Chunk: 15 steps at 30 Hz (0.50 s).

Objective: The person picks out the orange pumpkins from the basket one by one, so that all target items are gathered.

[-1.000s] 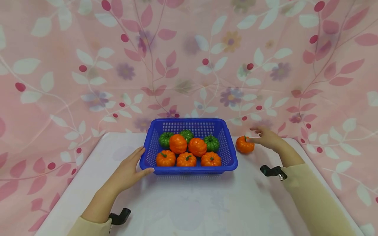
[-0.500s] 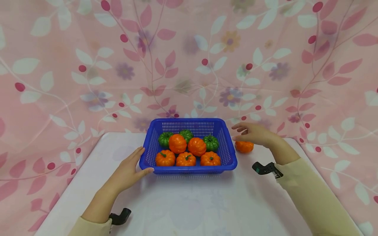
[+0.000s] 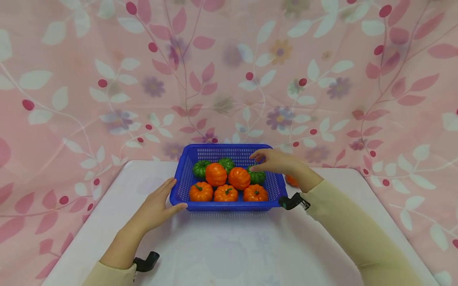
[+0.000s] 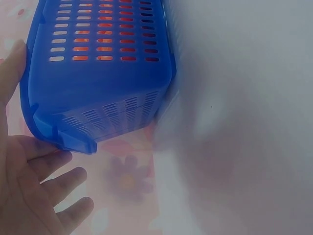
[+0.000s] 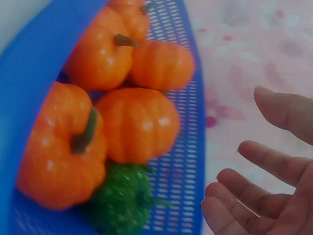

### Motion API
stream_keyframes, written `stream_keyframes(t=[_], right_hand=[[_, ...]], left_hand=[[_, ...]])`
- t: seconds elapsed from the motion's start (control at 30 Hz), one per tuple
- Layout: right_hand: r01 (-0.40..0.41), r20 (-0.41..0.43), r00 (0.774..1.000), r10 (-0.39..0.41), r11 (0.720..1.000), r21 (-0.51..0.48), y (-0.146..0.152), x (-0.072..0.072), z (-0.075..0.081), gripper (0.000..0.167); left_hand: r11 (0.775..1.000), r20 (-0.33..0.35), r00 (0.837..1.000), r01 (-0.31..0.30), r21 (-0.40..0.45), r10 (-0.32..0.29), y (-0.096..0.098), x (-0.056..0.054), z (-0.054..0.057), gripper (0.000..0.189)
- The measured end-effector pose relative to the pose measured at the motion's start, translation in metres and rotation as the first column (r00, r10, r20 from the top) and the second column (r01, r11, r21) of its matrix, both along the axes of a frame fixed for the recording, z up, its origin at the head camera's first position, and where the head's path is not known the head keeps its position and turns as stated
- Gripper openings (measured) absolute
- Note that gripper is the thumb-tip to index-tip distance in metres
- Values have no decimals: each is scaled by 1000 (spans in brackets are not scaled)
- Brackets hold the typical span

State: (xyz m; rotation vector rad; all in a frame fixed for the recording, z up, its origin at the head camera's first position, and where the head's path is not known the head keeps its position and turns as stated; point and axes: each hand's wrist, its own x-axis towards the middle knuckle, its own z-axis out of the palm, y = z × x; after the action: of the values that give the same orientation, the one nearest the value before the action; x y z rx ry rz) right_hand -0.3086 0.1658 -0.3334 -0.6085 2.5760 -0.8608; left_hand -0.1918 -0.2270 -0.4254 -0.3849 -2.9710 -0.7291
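Note:
A blue perforated basket (image 3: 229, 205) on the table holds several small orange pumpkins (image 3: 226, 193) and several green pumpkins (image 3: 200, 170). My left hand (image 3: 153, 208) rests at its near left corner, thumb at the front rim and fingers along the left rim. In the left wrist view the fingers (image 4: 68, 183) are spread and loosely extended beside the basket wall. My right hand (image 3: 277, 162) hovers over the basket's right side, partly covering the rightmost green pumpkin (image 3: 259, 178). Nothing is between its fingers; the right wrist view shows them relaxed and apart from the pumpkins.
Outside the basket, another orange pumpkin (image 3: 291, 181) lies to the right, mostly hidden behind my right wrist. The white table (image 3: 222, 246) ends against a pink floral cloth (image 3: 222, 79) at the back. A black device (image 3: 146, 262) sits on each wrist.
My right hand has moved left, from beside the loose orange pumpkin to over the basket's right side. That pumpkin stays where it was. The left hand has not moved.

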Motion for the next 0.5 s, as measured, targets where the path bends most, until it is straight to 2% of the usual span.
stream_keyframes(t=[0.23, 0.5], right_hand=[[3, 72, 997, 3, 996, -89, -23, -11, -20, 51], [90, 199, 979, -54, 981, -173, -32, -20, -32, 53]], left_hand=[[1000, 0, 1000, -2, 2, 2, 0, 0, -1, 101], [1000, -2, 1000, 3, -3, -3, 0, 0, -2, 104]])
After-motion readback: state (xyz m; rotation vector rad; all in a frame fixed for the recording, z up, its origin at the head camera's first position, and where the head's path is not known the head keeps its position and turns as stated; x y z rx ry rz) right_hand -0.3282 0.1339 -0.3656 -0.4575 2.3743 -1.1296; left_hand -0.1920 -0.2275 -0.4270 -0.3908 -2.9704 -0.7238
